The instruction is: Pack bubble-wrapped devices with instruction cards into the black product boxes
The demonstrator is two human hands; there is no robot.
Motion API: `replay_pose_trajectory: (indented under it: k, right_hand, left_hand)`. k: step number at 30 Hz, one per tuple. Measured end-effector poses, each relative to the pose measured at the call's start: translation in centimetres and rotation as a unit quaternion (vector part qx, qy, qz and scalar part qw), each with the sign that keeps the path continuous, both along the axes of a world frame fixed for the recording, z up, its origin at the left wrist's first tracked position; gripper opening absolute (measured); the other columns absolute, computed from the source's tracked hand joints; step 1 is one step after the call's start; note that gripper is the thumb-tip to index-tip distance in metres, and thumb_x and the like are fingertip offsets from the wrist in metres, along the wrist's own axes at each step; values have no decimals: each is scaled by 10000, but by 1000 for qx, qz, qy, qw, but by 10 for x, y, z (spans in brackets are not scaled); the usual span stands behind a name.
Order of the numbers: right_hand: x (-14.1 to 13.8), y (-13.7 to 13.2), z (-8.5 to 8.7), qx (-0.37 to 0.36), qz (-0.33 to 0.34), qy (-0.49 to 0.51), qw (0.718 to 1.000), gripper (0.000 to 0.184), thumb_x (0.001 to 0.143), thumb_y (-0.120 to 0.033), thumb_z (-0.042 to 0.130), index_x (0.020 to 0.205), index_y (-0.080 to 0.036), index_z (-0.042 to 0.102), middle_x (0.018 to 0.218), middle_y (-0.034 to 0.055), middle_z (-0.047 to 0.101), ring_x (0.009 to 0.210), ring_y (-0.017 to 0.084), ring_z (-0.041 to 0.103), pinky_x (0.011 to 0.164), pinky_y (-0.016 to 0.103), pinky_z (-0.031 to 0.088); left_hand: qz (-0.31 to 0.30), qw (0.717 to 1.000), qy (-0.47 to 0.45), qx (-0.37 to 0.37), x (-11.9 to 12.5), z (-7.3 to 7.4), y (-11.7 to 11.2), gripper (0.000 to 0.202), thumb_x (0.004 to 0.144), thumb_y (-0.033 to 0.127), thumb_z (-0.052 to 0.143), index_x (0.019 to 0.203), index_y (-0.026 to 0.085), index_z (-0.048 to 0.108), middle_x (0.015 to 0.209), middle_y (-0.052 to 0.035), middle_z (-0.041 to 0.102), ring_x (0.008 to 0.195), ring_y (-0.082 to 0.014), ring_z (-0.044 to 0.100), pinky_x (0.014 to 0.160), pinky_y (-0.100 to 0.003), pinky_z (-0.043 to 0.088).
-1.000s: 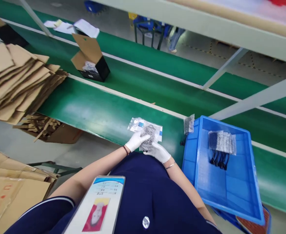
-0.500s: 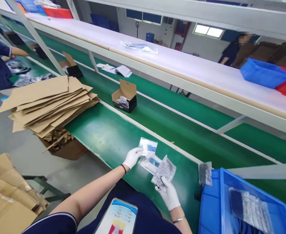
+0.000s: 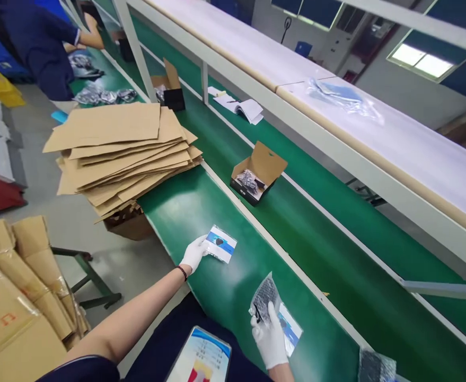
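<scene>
My left hand [image 3: 195, 253], in a white glove, pinches the left edge of a blue-and-white booklet [image 3: 221, 244] in a clear plastic bag, over the green bench. My right hand [image 3: 270, 339], gloved too, is closed on a bubble-wrap pouch [image 3: 265, 300] with something dark inside. A second bagged booklet [image 3: 290, 330] shows beside and partly behind the right hand; whether that hand touches it I cannot tell. Across the white rail, an open black box [image 3: 252, 185] with a brown lid stands on the green belt, holding plastic-bagged parts.
Flattened cardboard [image 3: 125, 143] is stacked at the left end of the bench. Another bubble-wrap pouch [image 3: 376, 366] lies at the lower right. A second open box [image 3: 173, 95] and papers [image 3: 251, 110] sit farther along. A co-worker [image 3: 37, 48] stands at the far left. A raised shelf [image 3: 280, 63] runs overhead.
The view has swung left. My left hand has drawn its booklet away from the second one, and the pouch in my right hand has turned more upright.
</scene>
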State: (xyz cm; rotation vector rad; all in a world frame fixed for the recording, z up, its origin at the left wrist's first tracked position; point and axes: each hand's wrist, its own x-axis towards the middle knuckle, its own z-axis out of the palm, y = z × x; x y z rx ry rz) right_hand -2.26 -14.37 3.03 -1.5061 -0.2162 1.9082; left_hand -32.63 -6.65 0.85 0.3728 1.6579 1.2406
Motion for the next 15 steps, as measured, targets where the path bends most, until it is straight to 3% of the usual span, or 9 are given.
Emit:
replay_pose_trajectory:
  k: [4, 12, 15]
  right_hand:
    - [-35, 20, 10, -40, -72, 19, 996, 422, 559, -563, 830, 782, -244, 664, 660, 9, 672, 497, 126, 587, 380, 210, 410]
    - [-49, 20, 16, -32, -144, 13, 989, 411, 574, -538, 830, 767, -217, 660, 650, 20, 671, 459, 133, 587, 374, 221, 419]
    - [-50, 29, 14, -1, -136, -12, 991, 402, 608, -537, 811, 819, -225, 668, 747, 33, 694, 574, 158, 641, 449, 253, 491]
  left_hand:
    - [-11, 1000, -19, 21, -16, 6, 67, 501, 735, 207, 618, 1214, 58, 606, 1021, -162, 715, 822, -207, 691, 721, -317, 578]
    - [-92, 990, 19, 108, 22, 43, 298, 467, 772, 151, 604, 1227, 44, 602, 1098, -173, 690, 879, -203, 685, 774, -312, 576]
    - [-126, 985, 63, 105, 30, 46, 356, 528, 796, 170, 584, 1300, 22, 531, 1160, -207, 657, 931, -224, 679, 806, -332, 559]
